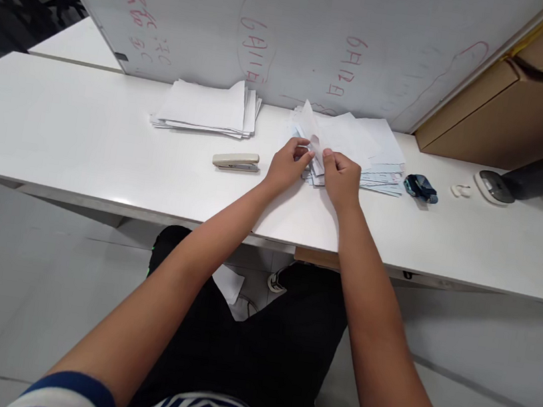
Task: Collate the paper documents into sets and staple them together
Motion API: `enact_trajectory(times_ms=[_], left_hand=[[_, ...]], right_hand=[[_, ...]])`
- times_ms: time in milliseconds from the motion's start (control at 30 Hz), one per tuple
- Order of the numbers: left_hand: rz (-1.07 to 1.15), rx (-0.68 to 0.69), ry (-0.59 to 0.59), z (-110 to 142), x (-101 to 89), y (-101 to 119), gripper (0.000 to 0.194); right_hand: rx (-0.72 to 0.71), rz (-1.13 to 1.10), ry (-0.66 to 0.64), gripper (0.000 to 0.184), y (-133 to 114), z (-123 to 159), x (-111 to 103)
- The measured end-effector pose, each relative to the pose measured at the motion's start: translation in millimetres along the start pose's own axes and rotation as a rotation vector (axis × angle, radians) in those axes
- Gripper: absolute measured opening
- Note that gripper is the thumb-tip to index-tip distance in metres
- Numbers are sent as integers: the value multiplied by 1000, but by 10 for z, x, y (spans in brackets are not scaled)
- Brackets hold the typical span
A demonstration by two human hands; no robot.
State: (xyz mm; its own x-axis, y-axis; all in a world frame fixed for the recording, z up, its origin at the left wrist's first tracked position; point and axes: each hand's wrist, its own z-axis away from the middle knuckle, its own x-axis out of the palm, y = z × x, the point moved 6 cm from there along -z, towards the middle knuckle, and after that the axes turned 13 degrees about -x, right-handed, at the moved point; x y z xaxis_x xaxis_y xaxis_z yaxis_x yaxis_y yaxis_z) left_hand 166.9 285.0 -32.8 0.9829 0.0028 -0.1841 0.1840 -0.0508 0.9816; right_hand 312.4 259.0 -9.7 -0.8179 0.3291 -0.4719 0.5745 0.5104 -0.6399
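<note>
Between my two hands a white sheet of paper [316,144] is lifted and bent over a spread of papers. My left hand [289,165] pinches near its lower left edge, fingers curled. With thumb and bent fingers, my right hand [340,176] grips the sheet from the right. Underneath and to the right lies the loose pile of papers [381,145], some with pale blue printing, fanned at the near edge. A beige stapler [236,161] rests on the table to the left of my left hand. Farther left is a stack of white papers [204,108].
On the white table [83,137], right of the pile, are a dark blue crumpled item [421,188], a small white object [460,190] and a computer mouse [494,188]. A whiteboard [301,26] with red writing stands behind. Cardboard boxes [516,116] fill the back right.
</note>
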Motion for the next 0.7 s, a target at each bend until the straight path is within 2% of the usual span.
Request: enact_trajectory(times_ms=[133, 233, 367, 467, 533, 633, 667, 700], left_hand=[[17, -28, 47, -27, -20, -34, 18], [68, -59, 73, -58, -35, -78, 18], [139, -123, 102, -67, -56, -106, 31], [164, -143, 132, -46, -86, -59, 40], [164, -152, 133, -31, -100, -21, 36], [145, -138, 105, -9, -101, 38, 11], [139, -124, 97, 1, -100, 59, 7], [135, -110, 94, 11, -100, 78, 13]], right_hand=[[-30, -4, -42, 48, -37, 12, 31], [-117, 36, -106, 46, -103, 23, 71], [-207, 145, -169, 53, -145, 40, 101], [-201, 275, -164, 46, -89, 33, 79], [-171, 366, -147, 42, -26, 19, 49], [-141, 439, -124, 41, 41, 0, 11], [-138, 446, -117, 41, 49, -5, 3], [-137, 450, -109, 41, 51, -9, -5]])
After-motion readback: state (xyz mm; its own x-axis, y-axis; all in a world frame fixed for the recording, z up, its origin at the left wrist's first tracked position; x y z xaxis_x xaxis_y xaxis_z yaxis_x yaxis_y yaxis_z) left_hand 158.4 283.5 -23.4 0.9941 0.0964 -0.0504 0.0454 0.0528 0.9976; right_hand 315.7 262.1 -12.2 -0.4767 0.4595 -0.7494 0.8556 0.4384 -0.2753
